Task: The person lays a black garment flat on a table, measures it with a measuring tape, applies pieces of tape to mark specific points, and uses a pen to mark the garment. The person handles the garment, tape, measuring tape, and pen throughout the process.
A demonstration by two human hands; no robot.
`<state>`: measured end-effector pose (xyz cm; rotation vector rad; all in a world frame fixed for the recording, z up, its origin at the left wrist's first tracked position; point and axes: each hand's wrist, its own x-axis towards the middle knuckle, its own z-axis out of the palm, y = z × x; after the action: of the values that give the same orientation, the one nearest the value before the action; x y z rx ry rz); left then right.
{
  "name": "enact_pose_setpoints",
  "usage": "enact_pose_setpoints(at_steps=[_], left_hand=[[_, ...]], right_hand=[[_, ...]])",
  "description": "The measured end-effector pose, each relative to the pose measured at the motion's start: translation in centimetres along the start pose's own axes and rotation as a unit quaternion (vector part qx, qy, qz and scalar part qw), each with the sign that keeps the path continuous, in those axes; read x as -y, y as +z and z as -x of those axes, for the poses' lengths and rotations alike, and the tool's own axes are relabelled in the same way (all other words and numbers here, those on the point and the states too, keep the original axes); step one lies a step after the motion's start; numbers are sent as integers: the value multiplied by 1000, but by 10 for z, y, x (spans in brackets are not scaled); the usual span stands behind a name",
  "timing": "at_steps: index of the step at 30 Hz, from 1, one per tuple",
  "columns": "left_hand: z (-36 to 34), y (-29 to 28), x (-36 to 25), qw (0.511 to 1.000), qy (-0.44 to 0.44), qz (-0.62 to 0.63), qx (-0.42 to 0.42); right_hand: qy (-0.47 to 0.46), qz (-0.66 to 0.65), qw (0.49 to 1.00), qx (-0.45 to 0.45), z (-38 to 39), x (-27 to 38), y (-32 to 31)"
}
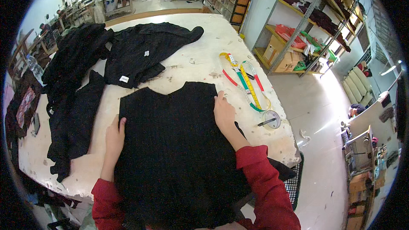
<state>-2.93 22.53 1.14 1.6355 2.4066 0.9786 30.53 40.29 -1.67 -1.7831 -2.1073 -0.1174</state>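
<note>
A black garment piece (174, 145) with a notched neckline lies spread in front of me, its lower part reaching back toward my body. At its left edge is my left hand (114, 137), the thumb on the cloth and the fingers along the side, closed on the edge. My right hand (224, 111) pinches the upper right edge near the shoulder corner. The fingertips of both hands are partly hidden. To the right of my right hand lie a multicoloured tape measure (247, 83) and a round clear container (272, 120) with a black pen (267, 122) across it.
More black garments (76, 76) and a black piece with small white labels (140, 51) cover the left and far side of the white table (183, 66). Metal shelves (294, 30) with bags and a carton stand beyond on the right. People sit at far workbenches.
</note>
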Motion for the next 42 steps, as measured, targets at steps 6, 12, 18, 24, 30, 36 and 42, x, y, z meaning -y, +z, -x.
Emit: enact_pose_setpoints(at_steps=[6,12,18,24,30,36,42], left_hand=[[-8,39,4,985,-17,-166,-47],[-10,-7,8,988,-36,50,143],[54,-59,15,957,-137,171,189],[64,-28,46,943,-145,275,117],[61,-22,52,946,-129,280,99],[62,-21,51,949,-126,274,89],[62,-20,47,929,-181,317,61]], right_hand=[[-25,-7,999,-30,-6,-25,6],[7,-80,982,168,-44,-37,-28],[-39,-205,967,143,-99,-171,-82],[60,-101,978,170,-70,-206,-67],[117,-3,990,76,-61,-222,-57],[169,-4,973,160,-74,-235,-61],[186,-59,963,185,-67,-239,-84]])
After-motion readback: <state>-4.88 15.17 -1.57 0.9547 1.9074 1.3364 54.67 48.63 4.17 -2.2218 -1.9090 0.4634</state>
